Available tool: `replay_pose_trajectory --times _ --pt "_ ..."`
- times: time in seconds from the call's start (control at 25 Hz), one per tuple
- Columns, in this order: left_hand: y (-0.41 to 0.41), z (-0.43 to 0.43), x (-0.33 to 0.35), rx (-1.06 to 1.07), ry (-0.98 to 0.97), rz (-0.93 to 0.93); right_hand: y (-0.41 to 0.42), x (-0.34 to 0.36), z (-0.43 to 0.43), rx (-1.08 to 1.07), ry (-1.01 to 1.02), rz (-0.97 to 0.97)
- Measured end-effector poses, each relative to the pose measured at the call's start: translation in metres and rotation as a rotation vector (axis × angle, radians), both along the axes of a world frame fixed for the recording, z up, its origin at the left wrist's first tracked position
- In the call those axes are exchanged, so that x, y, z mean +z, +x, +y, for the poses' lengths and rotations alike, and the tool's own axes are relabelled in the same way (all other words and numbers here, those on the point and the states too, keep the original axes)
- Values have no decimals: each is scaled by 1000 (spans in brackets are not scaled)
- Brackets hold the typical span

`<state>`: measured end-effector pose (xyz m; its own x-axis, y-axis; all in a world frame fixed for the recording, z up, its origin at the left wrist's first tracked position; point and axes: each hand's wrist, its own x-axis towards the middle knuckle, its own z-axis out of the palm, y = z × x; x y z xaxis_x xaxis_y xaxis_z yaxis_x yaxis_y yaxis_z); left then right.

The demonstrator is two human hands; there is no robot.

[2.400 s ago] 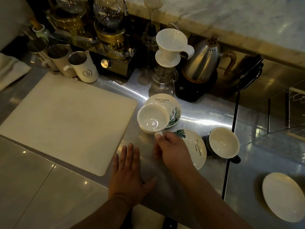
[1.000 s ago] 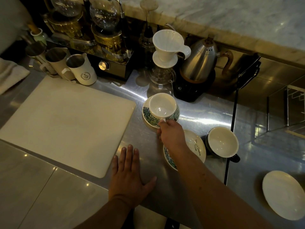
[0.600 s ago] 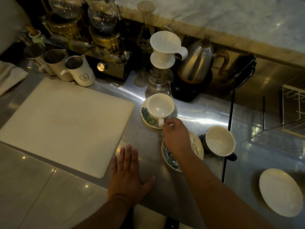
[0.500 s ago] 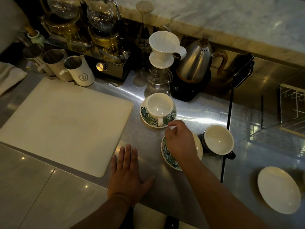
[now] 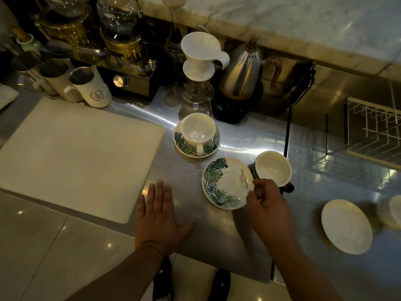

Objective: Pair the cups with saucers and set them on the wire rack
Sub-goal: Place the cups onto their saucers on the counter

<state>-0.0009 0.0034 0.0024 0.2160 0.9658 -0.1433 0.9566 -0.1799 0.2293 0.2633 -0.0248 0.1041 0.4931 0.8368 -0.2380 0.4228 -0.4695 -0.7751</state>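
A white cup (image 5: 195, 130) stands on a leaf-patterned saucer (image 5: 184, 146) in the middle of the steel counter. Nearer to me lies a second leaf saucer (image 5: 223, 183) with nothing on it. My right hand (image 5: 268, 200) pinches its right rim between thumb and forefinger. A dark cup with a white inside (image 5: 273, 168) stands just right of that saucer, touching my fingers. A plain white saucer (image 5: 346, 227) lies further right, with another pale cup (image 5: 395, 208) blurred at the frame's edge. The wire rack (image 5: 373, 124) is at the far right. My left hand (image 5: 160, 213) rests flat on the counter.
A large white board (image 5: 76, 153) covers the counter's left part. Behind the cups stand a white dripper on a glass server (image 5: 198, 68), a steel kettle (image 5: 243, 77), several milk jugs (image 5: 91, 88) and siphon brewers (image 5: 117, 40). A marble ledge runs along the back.
My right hand set the white cup on the far leaf saucer, let go of its handle, and moved back right to the near saucer's rim. My left hand stayed put.
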Motion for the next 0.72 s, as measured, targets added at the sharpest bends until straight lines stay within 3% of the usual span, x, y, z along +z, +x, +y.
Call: replay_pose_trajectory --times 0.16,0.4,0.72 --pt "1 -1 1 -5 8 5 31 0 -15 -160 18 28" --pt "1 -3 -2 6 22 -7 59 -6 -4 -288 -111 148" --pt "3 -4 -2 15 43 -13 70 -21 -8 -241 -221 38"
